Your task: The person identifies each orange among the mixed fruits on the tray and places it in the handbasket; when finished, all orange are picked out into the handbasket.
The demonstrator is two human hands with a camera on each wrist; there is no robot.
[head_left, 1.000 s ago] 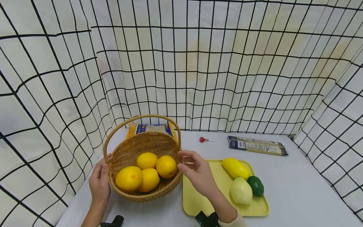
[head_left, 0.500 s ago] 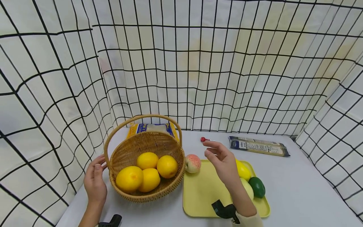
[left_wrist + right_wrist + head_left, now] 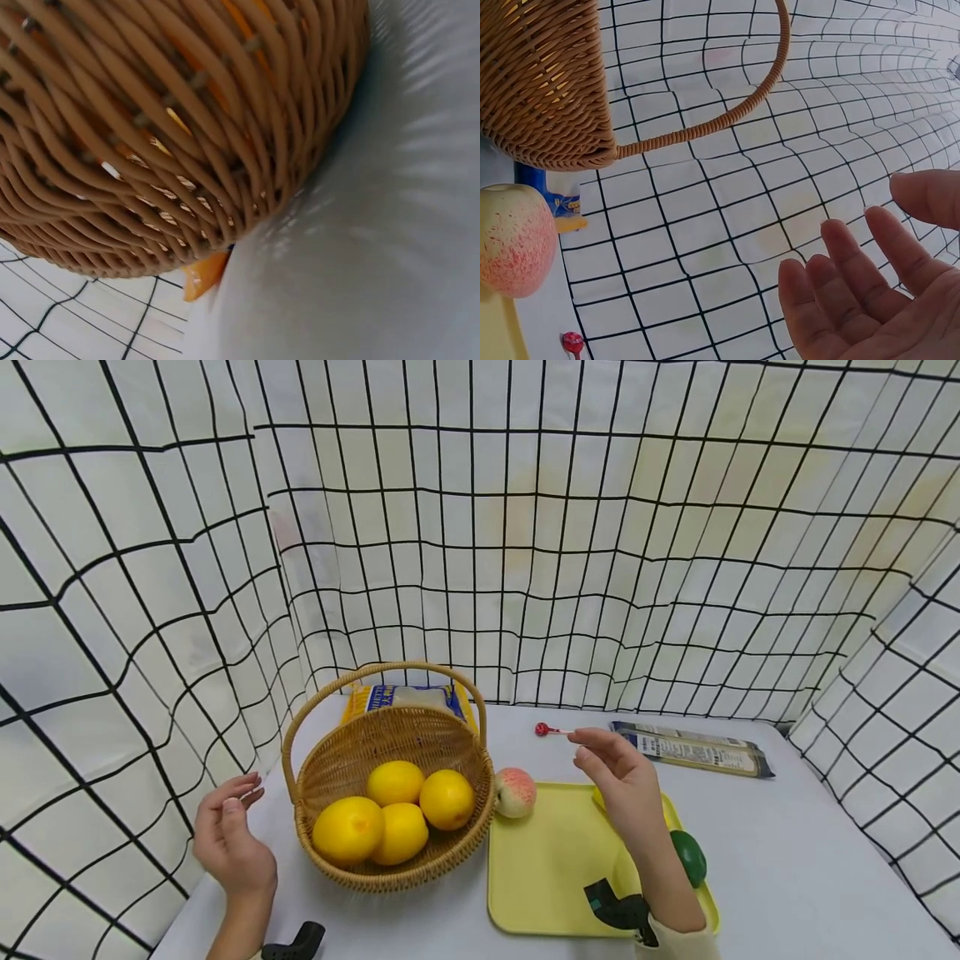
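A wicker basket (image 3: 396, 735) with an arched handle stands at the left of the table, several yellow, lemon-like fruits (image 3: 348, 832) inside it. My left hand (image 3: 236, 843) is held apart from the basket's left side, fingers loosely bent and holding nothing. In the left wrist view the basket's woven wall (image 3: 172, 135) fills the upper left. Over the right part of the yellow tray (image 3: 551, 860) hovers my right hand (image 3: 622, 785), relaxed and holding nothing; the right wrist view shows its spread fingers (image 3: 847, 255). A peach (image 3: 515, 792) sits between basket and tray, at the tray's back-left corner.
A dark green fruit (image 3: 688, 857) and partly hidden yellow and pale fruits lie on the tray's right side. Behind are a red lollipop (image 3: 543, 729), a long flat packet (image 3: 697, 750) and a yellow-blue bag (image 3: 408, 697). Black-gridded white cloth (image 3: 525, 543) walls the table.
Both hands have left the basket: the left drew away leftward, the right moved right over the tray. The peach, hidden earlier, now shows. The basket stays in place.
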